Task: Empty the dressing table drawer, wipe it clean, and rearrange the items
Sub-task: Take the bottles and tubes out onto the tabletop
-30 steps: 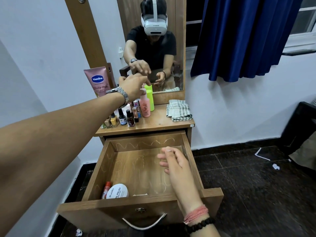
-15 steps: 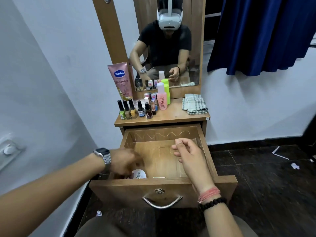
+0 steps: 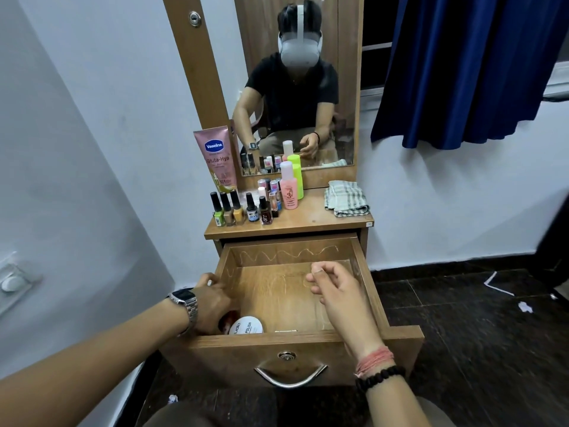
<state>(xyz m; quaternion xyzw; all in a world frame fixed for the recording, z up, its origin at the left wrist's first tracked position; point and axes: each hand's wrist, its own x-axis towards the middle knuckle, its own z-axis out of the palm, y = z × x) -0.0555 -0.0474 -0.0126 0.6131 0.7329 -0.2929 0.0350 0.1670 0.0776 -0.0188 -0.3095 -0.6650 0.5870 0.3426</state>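
The wooden drawer [image 3: 365, 291] stands pulled out below the dressing table top. In its front left corner lie a round white jar [image 3: 246, 325] marked "POLISH" and a small red tube [image 3: 227, 319]. My left hand [image 3: 212, 305], with a steel watch on the wrist, reaches down into that corner, fingers curled around the red tube. My right hand [image 3: 337, 291] hovers over the drawer's right half, fingers loosely curled, holding nothing. The rest of the drawer floor is bare, with pale squiggle marks.
On the table top [image 3: 311, 221] stand several nail polish bottles [image 3: 237, 211], a pink bottle [image 3: 288, 189], a green bottle [image 3: 297, 177], a Vaseline tube [image 3: 217, 158] and a folded checked cloth [image 3: 348, 198]. A mirror is behind, a blue curtain [image 3: 468, 69] at right, and a dark tiled floor below.
My left hand came down from the pink bottle on the table top into the drawer's front left corner and closed over the red tube. My right hand stayed above the drawer.
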